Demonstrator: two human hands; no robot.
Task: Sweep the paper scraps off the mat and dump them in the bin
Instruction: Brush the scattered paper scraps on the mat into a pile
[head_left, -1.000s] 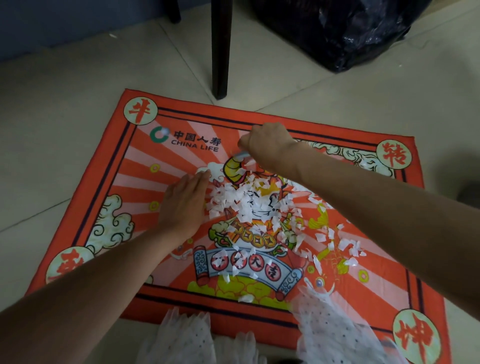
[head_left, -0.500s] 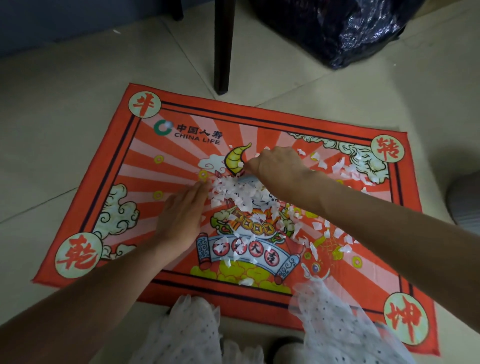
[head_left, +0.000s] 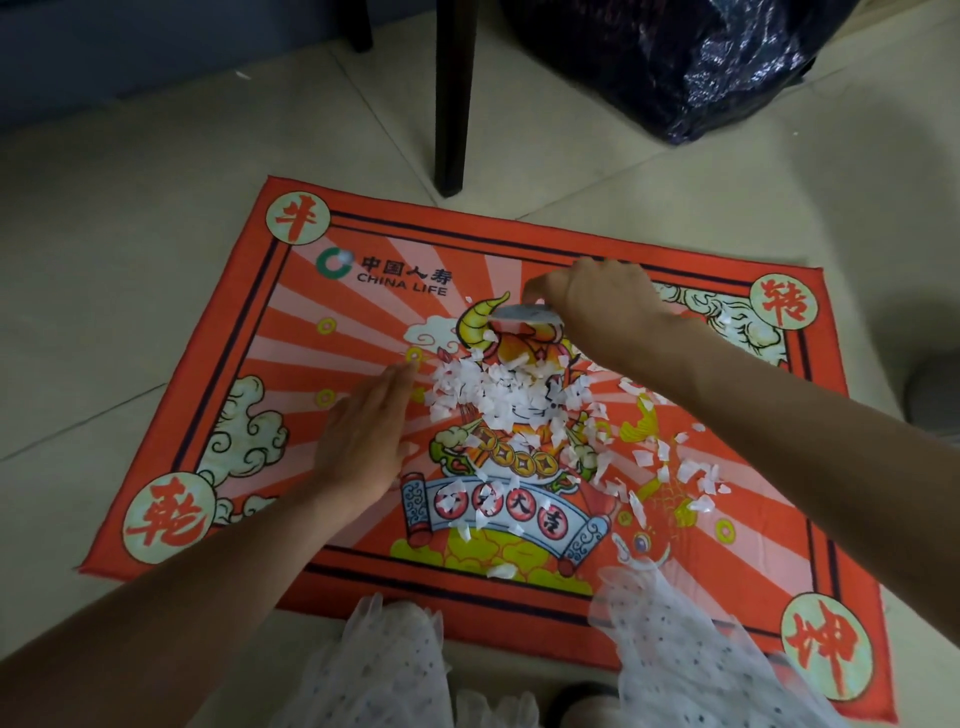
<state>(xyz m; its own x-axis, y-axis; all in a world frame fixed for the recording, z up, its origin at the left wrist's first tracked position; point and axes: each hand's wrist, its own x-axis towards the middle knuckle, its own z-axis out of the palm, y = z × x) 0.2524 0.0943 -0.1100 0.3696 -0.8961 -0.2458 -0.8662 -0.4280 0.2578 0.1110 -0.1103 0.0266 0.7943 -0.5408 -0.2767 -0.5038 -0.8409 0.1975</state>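
My left hand (head_left: 363, 436) lies flat as a wall beside the paper scraps (head_left: 511, 397) heaped mid-mat (head_left: 218, 395); my right hand (head_left: 602, 306) pinches a pale card (head_left: 524, 315). I'd drag that card low toward the left palm, then gather strays at right.

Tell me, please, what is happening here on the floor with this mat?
A person is gathering white paper scraps on a red printed mat laid on the tiled floor. The left hand lies flat beside the main pile as a stop, while the right hand holds a small flat sheet edge-down at the far side of the pile. Loose scraps are scattered over the mat's right half, and a dark bin bag sits beyond the mat.
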